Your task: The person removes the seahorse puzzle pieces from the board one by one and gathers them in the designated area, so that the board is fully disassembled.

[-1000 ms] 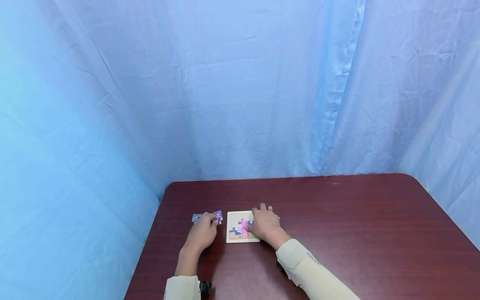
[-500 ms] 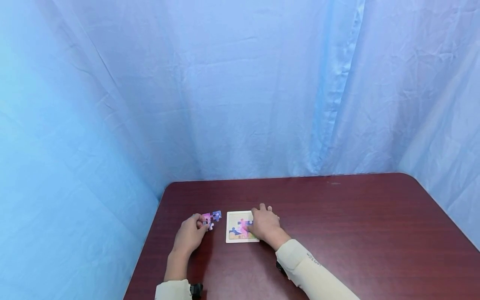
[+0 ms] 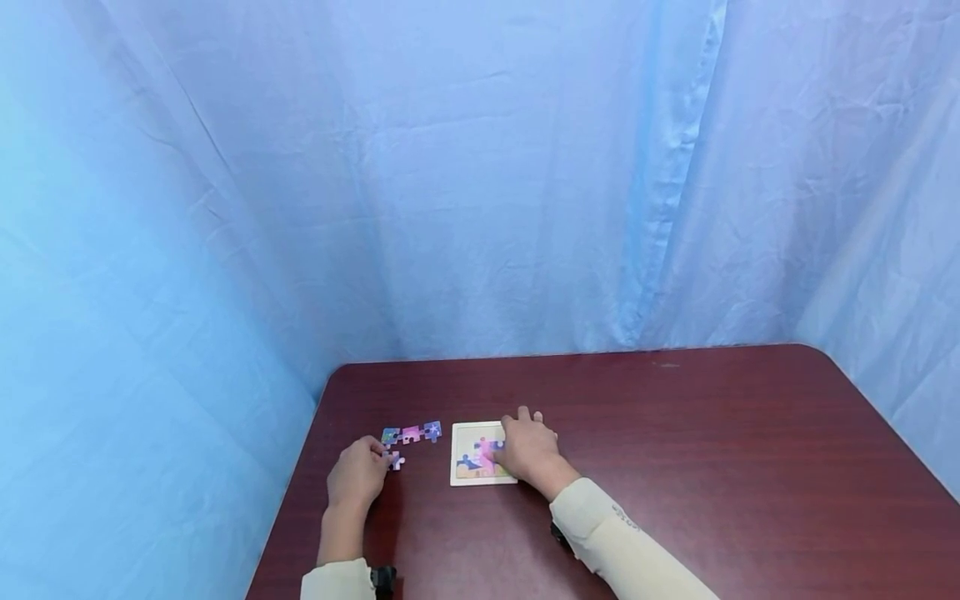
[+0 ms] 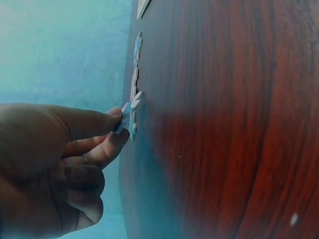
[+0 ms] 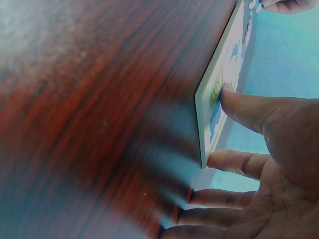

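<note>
My left hand pinches a jigsaw piece between thumb and finger, just in front of a row of loose pieces. In the left wrist view the held piece is tilted, with the fingers hiding part of it. Three pieces lie in that row: a blue-green one, a pink one and a blue one with a star. My right hand rests at the right side of the pale puzzle tray. Its thumb presses on the pieces inside; the forefinger touches the rim, the other fingers spread over the table.
The dark red wooden table extends widely to the right. Light blue curtains hang behind it and along both sides.
My left hand has moved left and toward me with the piece, uncovering the row of loose pieces. My right hand stays on the tray.
</note>
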Demonstrator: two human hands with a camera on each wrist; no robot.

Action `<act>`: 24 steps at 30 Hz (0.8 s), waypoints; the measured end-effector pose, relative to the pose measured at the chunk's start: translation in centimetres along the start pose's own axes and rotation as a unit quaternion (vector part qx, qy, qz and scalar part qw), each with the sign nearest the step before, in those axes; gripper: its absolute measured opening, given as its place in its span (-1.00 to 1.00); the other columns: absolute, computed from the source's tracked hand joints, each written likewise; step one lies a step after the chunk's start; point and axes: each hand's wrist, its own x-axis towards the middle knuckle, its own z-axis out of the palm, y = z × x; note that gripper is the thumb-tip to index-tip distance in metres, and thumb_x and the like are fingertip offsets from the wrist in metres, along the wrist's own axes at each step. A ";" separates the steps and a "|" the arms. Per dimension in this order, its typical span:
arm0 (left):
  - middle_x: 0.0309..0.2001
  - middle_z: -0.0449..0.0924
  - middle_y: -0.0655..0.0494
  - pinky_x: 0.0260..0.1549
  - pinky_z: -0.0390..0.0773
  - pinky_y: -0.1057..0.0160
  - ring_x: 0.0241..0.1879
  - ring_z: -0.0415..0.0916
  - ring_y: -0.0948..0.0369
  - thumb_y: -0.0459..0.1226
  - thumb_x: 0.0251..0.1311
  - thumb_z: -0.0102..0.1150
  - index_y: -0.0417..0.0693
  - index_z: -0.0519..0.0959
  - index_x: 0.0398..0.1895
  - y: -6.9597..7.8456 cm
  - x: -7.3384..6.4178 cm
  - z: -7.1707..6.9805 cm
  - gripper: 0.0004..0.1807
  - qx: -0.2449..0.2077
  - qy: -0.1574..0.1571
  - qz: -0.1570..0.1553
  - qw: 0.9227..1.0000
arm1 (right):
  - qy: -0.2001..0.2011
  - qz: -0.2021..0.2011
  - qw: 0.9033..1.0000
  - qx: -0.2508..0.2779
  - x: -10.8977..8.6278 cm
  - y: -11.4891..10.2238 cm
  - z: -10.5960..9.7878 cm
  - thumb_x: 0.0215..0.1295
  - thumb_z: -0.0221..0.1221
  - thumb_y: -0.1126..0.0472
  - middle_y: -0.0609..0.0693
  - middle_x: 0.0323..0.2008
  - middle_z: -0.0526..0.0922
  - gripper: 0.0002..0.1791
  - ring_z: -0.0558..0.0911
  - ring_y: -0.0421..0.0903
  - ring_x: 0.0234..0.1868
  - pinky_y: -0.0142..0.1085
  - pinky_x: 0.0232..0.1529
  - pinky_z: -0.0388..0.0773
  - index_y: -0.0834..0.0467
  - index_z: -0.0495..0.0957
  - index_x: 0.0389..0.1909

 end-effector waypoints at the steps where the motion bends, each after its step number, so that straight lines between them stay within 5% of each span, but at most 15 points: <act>1: -0.35 0.71 -0.03 -0.42 0.53 0.04 -0.44 0.56 0.12 -0.22 0.39 0.31 -0.18 0.68 -0.14 -0.1 0.0 -0.1 -0.82 0.002 0.001 -0.004 1.000 | -0.002 -0.001 1.000 0.000 0.0 0.0 0.1 0.24 0.46 -0.14 0.29 0.43 0.45 -0.28 0.44 0.37 0.47 0.36 0.11 0.60 0.15 0.58 0.32; 16: -0.15 0.78 -0.15 -0.22 0.64 -0.17 -0.28 0.69 0.02 -0.27 0.42 0.26 -0.23 0.72 0.02 -0.6 0.7 -0.1 -0.75 0.018 0.008 -0.014 1.000 | 0.006 -0.002 1.000 -0.015 -0.1 0.1 0.2 0.22 0.47 -0.17 0.26 0.40 0.48 -0.28 0.48 0.33 0.45 0.31 0.02 0.66 0.13 0.60 0.30; 24: -0.07 0.68 -0.18 -0.07 0.67 -0.24 -0.14 0.70 -0.07 -0.26 0.40 0.31 -0.27 0.70 0.10 0.1 0.2 0.2 -0.69 0.024 0.041 0.020 0.999 | 0.004 -0.008 1.000 -0.015 -0.1 0.3 0.1 0.23 0.46 -0.18 0.27 0.40 0.48 -0.26 0.49 0.33 0.44 0.31 0.03 0.65 0.14 0.59 0.32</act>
